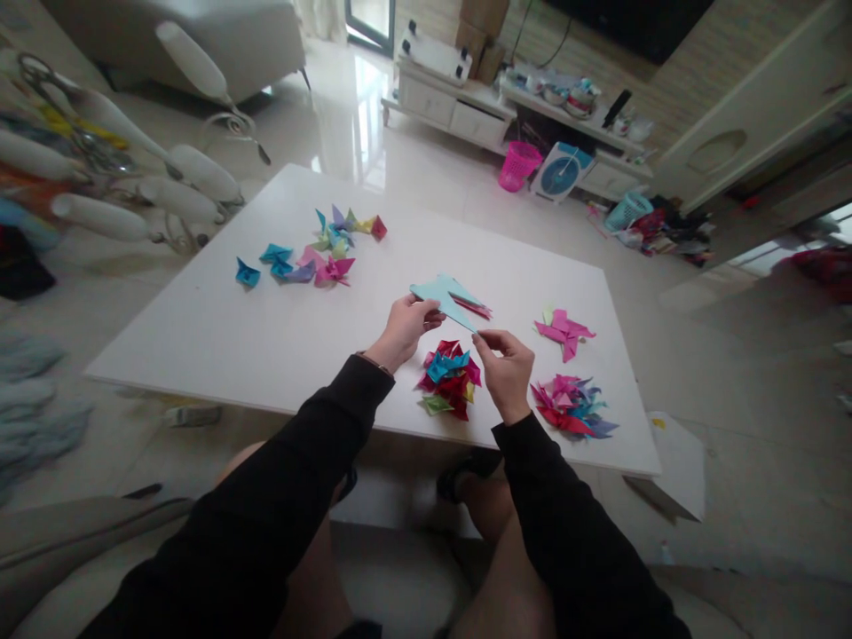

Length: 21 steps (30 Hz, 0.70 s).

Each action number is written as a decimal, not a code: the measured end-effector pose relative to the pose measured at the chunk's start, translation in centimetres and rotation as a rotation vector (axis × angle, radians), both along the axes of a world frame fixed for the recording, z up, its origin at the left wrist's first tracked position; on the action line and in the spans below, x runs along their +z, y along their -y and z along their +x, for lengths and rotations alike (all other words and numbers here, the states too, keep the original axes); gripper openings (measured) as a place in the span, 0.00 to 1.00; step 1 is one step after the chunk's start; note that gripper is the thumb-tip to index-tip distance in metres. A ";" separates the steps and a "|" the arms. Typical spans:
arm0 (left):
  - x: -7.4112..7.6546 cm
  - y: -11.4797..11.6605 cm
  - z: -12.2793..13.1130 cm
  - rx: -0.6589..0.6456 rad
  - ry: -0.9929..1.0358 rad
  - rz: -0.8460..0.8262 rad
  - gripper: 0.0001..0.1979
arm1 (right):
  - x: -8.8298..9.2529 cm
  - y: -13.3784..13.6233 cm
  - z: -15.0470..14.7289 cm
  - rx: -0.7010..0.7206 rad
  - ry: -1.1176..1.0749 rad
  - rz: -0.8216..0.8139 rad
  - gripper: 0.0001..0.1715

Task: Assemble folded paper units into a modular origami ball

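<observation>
Both my hands hold a light blue folded paper (445,295) above the white table (219,328). My left hand (404,330) pinches its left end, fingers closed on it. My right hand (507,373) pinches its lower right tip between thumb and forefinger. Just below the paper lies a pile of red, blue and green folded pieces (450,377). A thin pink piece (474,307) lies on the table right behind the blue paper.
More folded paper shapes lie in groups: pink ones (564,330) at right, a mixed pile (571,406) at the near right edge, several blue, pink and yellow ones (319,250) at far left. A pink basket (518,165) and small fan (559,170) stand on the floor beyond.
</observation>
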<state>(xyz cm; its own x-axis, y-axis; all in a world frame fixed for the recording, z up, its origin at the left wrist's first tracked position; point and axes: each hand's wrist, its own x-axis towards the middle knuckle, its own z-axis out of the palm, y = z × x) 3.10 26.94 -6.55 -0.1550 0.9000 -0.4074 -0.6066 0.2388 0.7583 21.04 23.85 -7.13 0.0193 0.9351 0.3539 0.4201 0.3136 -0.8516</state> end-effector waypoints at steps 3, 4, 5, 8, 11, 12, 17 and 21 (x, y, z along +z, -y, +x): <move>0.3 0.8 0.9 -0.104 0.150 -0.021 0.08 | 0.0 0.0 0.8 -0.067 -0.124 -0.032 0.12; 0.4 1.2 1.3 -0.166 0.203 -0.036 0.10 | 0.0 -0.1 1.0 -0.088 -0.203 -0.064 0.13; 0.6 1.6 1.7 -0.227 0.241 -0.050 0.11 | -0.1 -0.2 1.1 -0.098 -0.291 -0.107 0.13; 0.9 2.5 2.6 -0.295 0.249 -0.016 0.12 | -0.2 -0.3 1.3 -0.072 -0.539 -0.282 0.16; 0.9 2.8 2.8 -0.215 0.203 0.060 0.12 | -0.4 -0.1 1.3 -0.032 -0.676 -0.414 0.18; 0.8 2.7 2.7 -0.183 0.184 0.074 0.12 | -0.4 -0.1 1.2 -0.025 -0.694 -0.435 0.18; -0.1 2.1 1.8 -0.073 0.064 0.147 0.13 | -0.7 0.0 0.8 -0.010 -0.690 -0.469 0.20; -1.0 1.3 1.1 -0.013 -0.006 0.174 0.15 | -0.9 -0.4 0.2 -0.008 -0.685 -0.513 0.22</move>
<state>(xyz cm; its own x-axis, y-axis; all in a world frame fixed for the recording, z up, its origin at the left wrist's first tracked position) 4.24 25.63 -7.50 -0.1445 0.9589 -0.2443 -0.5997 0.1115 0.7924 21.28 24.25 -7.98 0.0823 0.9753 -0.2050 -0.2387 -0.1804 -0.9542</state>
